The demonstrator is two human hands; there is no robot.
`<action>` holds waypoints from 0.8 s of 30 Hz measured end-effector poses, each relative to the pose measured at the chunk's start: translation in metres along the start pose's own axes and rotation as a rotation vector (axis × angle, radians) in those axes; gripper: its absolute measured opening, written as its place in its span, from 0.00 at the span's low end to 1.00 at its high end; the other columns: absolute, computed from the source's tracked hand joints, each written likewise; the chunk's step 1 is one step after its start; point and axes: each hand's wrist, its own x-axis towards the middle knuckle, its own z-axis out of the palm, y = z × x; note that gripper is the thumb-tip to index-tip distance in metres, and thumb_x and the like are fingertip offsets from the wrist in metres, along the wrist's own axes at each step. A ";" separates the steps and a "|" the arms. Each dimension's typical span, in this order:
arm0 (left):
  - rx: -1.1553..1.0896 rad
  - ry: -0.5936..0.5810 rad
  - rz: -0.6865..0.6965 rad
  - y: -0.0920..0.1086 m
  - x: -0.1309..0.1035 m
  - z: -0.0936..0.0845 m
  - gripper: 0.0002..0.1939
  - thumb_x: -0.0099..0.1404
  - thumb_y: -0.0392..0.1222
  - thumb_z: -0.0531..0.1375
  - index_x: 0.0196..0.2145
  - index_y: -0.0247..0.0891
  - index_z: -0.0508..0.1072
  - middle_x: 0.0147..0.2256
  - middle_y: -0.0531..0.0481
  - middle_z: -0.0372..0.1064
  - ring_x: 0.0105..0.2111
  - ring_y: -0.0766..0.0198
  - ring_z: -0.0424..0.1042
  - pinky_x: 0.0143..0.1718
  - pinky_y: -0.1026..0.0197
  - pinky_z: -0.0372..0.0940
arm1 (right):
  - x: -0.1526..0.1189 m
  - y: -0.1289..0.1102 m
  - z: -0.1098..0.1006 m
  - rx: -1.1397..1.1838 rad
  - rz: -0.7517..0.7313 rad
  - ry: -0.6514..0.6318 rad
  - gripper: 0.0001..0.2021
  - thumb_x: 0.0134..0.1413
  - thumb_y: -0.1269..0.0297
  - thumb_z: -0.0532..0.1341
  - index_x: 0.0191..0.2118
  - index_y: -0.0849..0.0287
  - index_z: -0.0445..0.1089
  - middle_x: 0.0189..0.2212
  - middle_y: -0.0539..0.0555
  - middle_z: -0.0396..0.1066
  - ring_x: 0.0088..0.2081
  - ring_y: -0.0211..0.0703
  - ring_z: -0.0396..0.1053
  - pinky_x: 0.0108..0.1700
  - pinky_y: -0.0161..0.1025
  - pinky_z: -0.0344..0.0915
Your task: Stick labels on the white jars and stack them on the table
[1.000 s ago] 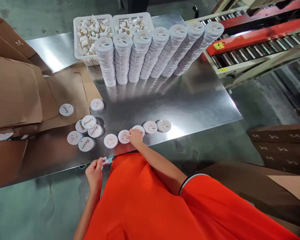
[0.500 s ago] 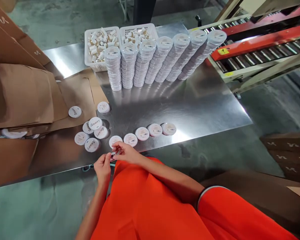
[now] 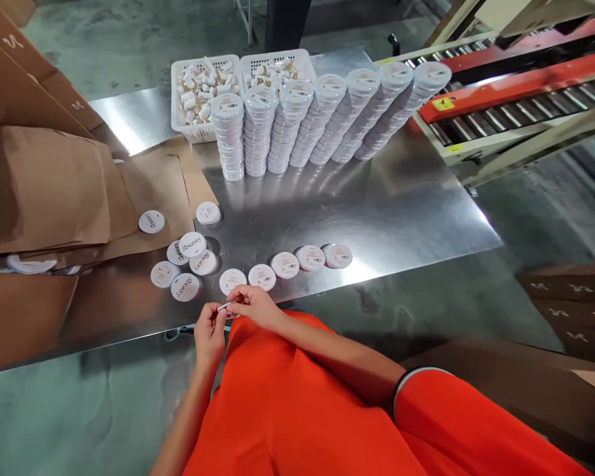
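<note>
My left hand (image 3: 210, 330) and my right hand (image 3: 254, 307) meet at the table's front edge, fingers pinched around a small whitish item (image 3: 224, 307) too small to identify. Just beyond my fingers lies a round white container (image 3: 233, 281). To its right, more round containers with barcode labels, such as this one (image 3: 285, 265), form a row along the edge. On the left sits a loose cluster of white round containers, some with "beauty" lettering, one lid (image 3: 193, 244) resting on top of others.
Tall stacks of round containers (image 3: 231, 142) stand at the back of the metal table (image 3: 406, 205). Behind them are two white baskets (image 3: 175, 99) of small bottles. Cardboard (image 3: 153, 178) covers the left side; a roller conveyor (image 3: 510, 112) is at the back right.
My left hand has shifted slightly right and its fingers have curled more. The small item has turned between my fingers. The whole view has shifted slightly.
</note>
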 end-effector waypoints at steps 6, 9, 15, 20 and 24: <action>0.201 0.066 -0.029 -0.002 0.001 0.003 0.20 0.63 0.57 0.55 0.21 0.40 0.63 0.19 0.56 0.62 0.22 0.67 0.61 0.25 0.65 0.56 | 0.003 0.006 0.005 -0.175 -0.071 0.094 0.11 0.52 0.55 0.65 0.30 0.57 0.70 0.26 0.48 0.70 0.29 0.37 0.66 0.34 0.36 0.64; 0.248 0.138 -0.070 -0.008 0.001 0.002 0.26 0.60 0.59 0.56 0.16 0.41 0.52 0.15 0.59 0.46 0.19 0.70 0.50 0.23 0.65 0.49 | 0.017 0.014 -0.006 -0.385 -0.125 0.258 0.07 0.54 0.61 0.64 0.30 0.58 0.72 0.30 0.50 0.72 0.32 0.38 0.66 0.38 0.36 0.64; 0.264 0.169 -0.123 -0.039 -0.004 -0.016 0.26 0.61 0.59 0.57 0.14 0.40 0.58 0.14 0.59 0.52 0.18 0.69 0.56 0.22 0.65 0.53 | 0.057 0.051 -0.037 -0.752 0.171 0.452 0.08 0.52 0.69 0.64 0.23 0.60 0.74 0.28 0.52 0.73 0.35 0.40 0.68 0.40 0.36 0.62; 0.366 -0.108 0.087 -0.072 0.017 -0.017 0.20 0.65 0.50 0.55 0.18 0.39 0.69 0.46 0.40 0.78 0.45 0.54 0.76 0.45 0.56 0.70 | 0.069 0.076 -0.031 -0.741 0.268 0.467 0.12 0.54 0.67 0.62 0.22 0.61 0.74 0.23 0.51 0.72 0.30 0.39 0.68 0.38 0.34 0.60; 0.645 -0.419 0.281 -0.092 0.049 -0.002 0.18 0.64 0.42 0.59 0.17 0.39 0.67 0.61 0.45 0.67 0.67 0.43 0.54 0.63 0.39 0.56 | 0.071 0.082 -0.033 -0.709 0.275 0.516 0.10 0.55 0.66 0.61 0.25 0.60 0.75 0.26 0.51 0.73 0.31 0.39 0.69 0.37 0.34 0.60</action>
